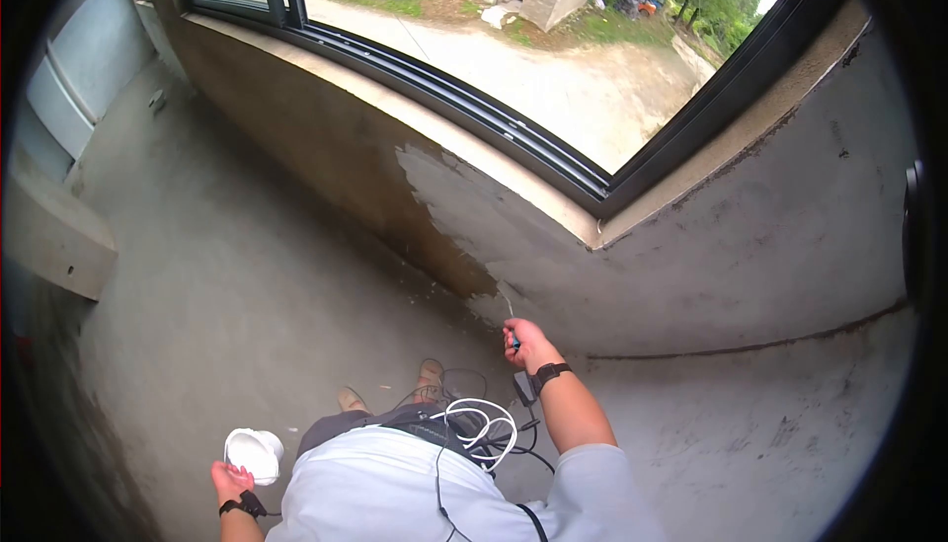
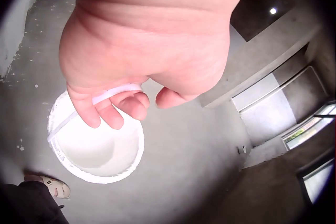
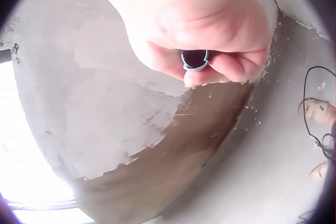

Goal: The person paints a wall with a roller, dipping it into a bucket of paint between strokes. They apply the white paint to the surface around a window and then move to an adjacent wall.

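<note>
My left hand [image 1: 233, 477] holds a white bucket [image 1: 243, 456] by its thin handle [image 2: 112, 92], with the fingers curled round it. In the left wrist view, the bucket hangs below the palm with white material inside. My right hand [image 1: 528, 343] grips a tool with a blue handle [image 1: 515, 344] and a thin pale rod reaching the low wall. From the right wrist the round, hollow handle end [image 3: 195, 60] shows inside the curled fingers; the tool's working end is hidden. Grey coating [image 3: 94, 92] covers part of the wall, with a ragged edge against the brown bare part [image 3: 173, 155].
A window with a black frame [image 1: 425, 78] stands above the ledge [image 1: 326, 66]. White and black cables [image 1: 481, 424] hang at my waist. My shoes [image 1: 429, 380] are on the grey floor [image 1: 227, 275], close to the wall. At far left is a concrete block [image 1: 59, 231].
</note>
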Action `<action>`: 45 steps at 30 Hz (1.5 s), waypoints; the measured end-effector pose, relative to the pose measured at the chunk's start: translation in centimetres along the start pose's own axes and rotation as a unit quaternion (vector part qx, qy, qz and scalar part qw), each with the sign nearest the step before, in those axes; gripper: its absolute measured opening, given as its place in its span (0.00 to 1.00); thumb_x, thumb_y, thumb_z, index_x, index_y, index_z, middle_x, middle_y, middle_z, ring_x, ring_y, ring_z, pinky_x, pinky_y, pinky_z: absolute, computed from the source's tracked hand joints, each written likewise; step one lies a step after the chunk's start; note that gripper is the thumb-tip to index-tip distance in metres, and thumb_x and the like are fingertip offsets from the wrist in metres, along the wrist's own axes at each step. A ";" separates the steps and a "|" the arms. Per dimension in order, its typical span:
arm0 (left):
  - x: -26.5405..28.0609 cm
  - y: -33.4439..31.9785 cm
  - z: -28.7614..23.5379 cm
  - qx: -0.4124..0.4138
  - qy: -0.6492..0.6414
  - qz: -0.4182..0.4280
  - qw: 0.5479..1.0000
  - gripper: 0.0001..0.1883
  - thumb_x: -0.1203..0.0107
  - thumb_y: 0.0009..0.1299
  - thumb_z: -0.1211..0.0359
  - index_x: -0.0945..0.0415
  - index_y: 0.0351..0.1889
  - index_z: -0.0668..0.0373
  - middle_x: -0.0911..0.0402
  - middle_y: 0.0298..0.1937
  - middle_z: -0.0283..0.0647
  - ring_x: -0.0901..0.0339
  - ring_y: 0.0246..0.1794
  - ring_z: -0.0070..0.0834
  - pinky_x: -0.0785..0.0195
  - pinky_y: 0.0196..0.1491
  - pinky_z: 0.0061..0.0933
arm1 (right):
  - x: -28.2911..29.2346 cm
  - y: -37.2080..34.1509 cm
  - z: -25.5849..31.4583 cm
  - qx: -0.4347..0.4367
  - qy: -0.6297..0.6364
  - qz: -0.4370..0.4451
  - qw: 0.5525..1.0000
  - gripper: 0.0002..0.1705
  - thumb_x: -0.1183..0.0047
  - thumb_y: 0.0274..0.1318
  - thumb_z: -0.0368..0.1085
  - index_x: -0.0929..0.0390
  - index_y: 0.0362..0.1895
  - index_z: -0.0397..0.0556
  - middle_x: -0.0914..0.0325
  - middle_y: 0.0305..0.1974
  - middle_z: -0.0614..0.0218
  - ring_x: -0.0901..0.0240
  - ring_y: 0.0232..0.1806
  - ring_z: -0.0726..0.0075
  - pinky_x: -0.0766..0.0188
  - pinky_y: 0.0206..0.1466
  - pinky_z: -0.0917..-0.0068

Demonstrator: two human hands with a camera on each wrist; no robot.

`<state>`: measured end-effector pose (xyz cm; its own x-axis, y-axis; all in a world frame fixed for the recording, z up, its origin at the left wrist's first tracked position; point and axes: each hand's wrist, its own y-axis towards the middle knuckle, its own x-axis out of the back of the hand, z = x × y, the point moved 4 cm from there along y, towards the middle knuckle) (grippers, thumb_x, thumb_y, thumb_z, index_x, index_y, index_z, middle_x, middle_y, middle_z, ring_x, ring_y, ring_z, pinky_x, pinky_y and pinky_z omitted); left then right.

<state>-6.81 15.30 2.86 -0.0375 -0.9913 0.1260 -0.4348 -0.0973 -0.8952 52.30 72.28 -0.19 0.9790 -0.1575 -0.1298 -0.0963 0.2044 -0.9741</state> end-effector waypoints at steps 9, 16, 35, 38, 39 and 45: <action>-1.2 1.3 -0.5 0.007 0.005 -0.021 1.000 0.11 0.54 0.55 0.56 0.43 0.27 0.46 0.38 0.32 0.27 0.39 0.41 0.27 0.43 0.49 0.35 | -1.0 -3.5 -1.2 0.106 0.021 -0.001 0.994 0.15 0.54 0.66 0.39 0.35 0.24 0.56 0.38 0.15 0.80 0.43 0.13 0.81 0.48 0.16 0.79; -2.7 4.9 -0.9 0.053 0.031 -0.019 0.998 0.13 0.52 0.54 0.55 0.43 0.29 0.46 0.36 0.32 0.24 0.37 0.42 0.25 0.42 0.50 0.35 | -1.0 -12.1 -2.1 0.201 -0.033 -0.078 0.976 0.14 0.51 0.64 0.40 0.34 0.24 0.56 0.36 0.17 0.79 0.41 0.14 0.82 0.44 0.17 0.79; -6.8 13.0 -1.8 0.039 0.080 0.076 0.993 0.10 0.55 0.56 0.58 0.45 0.29 0.45 0.41 0.34 0.28 0.43 0.40 0.27 0.47 0.48 0.34 | -3.1 -27.0 -3.2 0.287 -0.013 -0.151 0.946 0.13 0.50 0.62 0.41 0.33 0.24 0.56 0.35 0.18 0.79 0.40 0.15 0.82 0.43 0.19 0.78; -6.5 12.3 -1.7 0.036 0.082 0.079 0.993 0.10 0.55 0.56 0.58 0.45 0.28 0.45 0.41 0.34 0.28 0.43 0.40 0.26 0.48 0.48 0.33 | -2.9 -25.3 -2.8 0.272 -0.033 -0.162 0.948 0.13 0.50 0.62 0.40 0.33 0.24 0.56 0.35 0.18 0.80 0.40 0.15 0.82 0.43 0.19 0.79; -6.5 11.7 -1.8 0.027 0.077 0.068 0.994 0.10 0.55 0.55 0.58 0.46 0.28 0.45 0.41 0.32 0.28 0.43 0.38 0.26 0.48 0.46 0.33 | -2.7 -24.4 -2.4 0.266 -0.040 -0.161 0.949 0.13 0.50 0.63 0.39 0.32 0.24 0.56 0.35 0.18 0.80 0.40 0.15 0.82 0.43 0.18 0.79; -3.6 10.3 -0.7 0.046 0.052 0.060 0.996 0.10 0.55 0.56 0.58 0.46 0.29 0.45 0.41 0.32 0.28 0.42 0.38 0.26 0.48 0.46 0.33 | -1.9 -17.4 -0.9 0.209 -0.036 -0.133 0.968 0.11 0.52 0.64 0.38 0.33 0.27 0.56 0.36 0.16 0.81 0.42 0.14 0.83 0.47 0.18 0.79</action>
<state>-11.77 17.88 -6.50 -0.1798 -0.9821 0.0561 -0.3367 0.0079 -0.9416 51.92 68.14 16.85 0.9704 -0.1935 0.1443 0.2282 0.5407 -0.8097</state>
